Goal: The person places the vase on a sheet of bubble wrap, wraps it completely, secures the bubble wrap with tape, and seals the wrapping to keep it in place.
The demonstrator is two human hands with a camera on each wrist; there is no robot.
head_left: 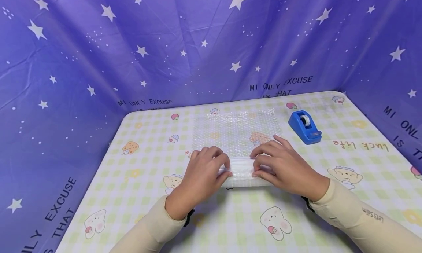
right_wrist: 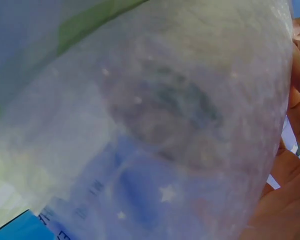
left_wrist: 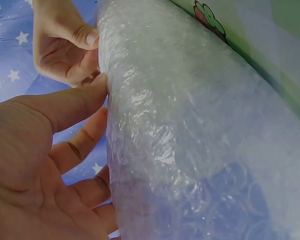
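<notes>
A sheet of clear bubble wrap [head_left: 227, 132] lies flat toward the back of the table, its near end gathered into a whitish roll [head_left: 242, 178]. The left hand [head_left: 205, 170] pinches the roll's left part between thumb and bent fingers. On its right part, the right hand [head_left: 283, 167] holds it the same way, index finger raised forward. Close up in the left wrist view, bubble wrap [left_wrist: 160, 130] curves away from the thumb. A dim oval shape [right_wrist: 165, 115] shows through the wrap in the right wrist view; I cannot tell what it is.
A blue tape dispenser [head_left: 304, 128] with a roll of tape stands beyond the right hand, right of the sheet. Under everything is a green-checked table cover [head_left: 158, 154] with cartoon prints. A purple star-patterned curtain [head_left: 197, 62] hangs behind the table and along its sides.
</notes>
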